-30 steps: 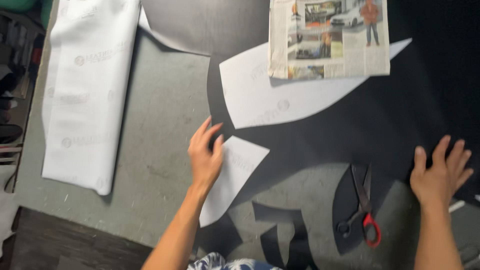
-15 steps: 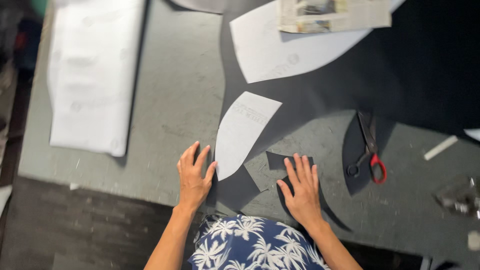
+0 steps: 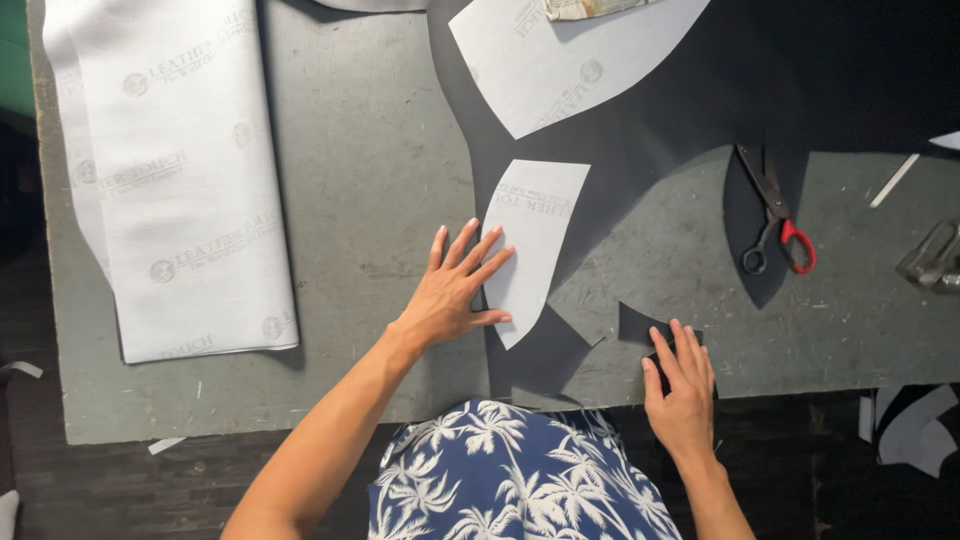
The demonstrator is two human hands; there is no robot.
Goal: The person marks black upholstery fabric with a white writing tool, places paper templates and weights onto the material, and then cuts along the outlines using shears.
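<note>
Head view: left hand [image 3: 452,290], fingers spread flat, pins white pattern piece [image 3: 532,243] on black leather sheet [image 3: 640,150]; right hand [image 3: 682,385] presses flat on a black offcut [image 3: 640,322] at the counter [image 3: 380,180] edge. Risk: pattern may slide if pressure lifts.

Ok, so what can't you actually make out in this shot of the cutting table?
Head view only:
- Newspaper: cut off by the top edge, only a corner shows.
- Clear object: cut by the right edge, its kind is unclear.
- Black scrap: partly hidden under the right hand.
- Small white pattern piece: its near-left edge lies under the left hand.
- Scissors: blades blend into the black sheet.
</note>
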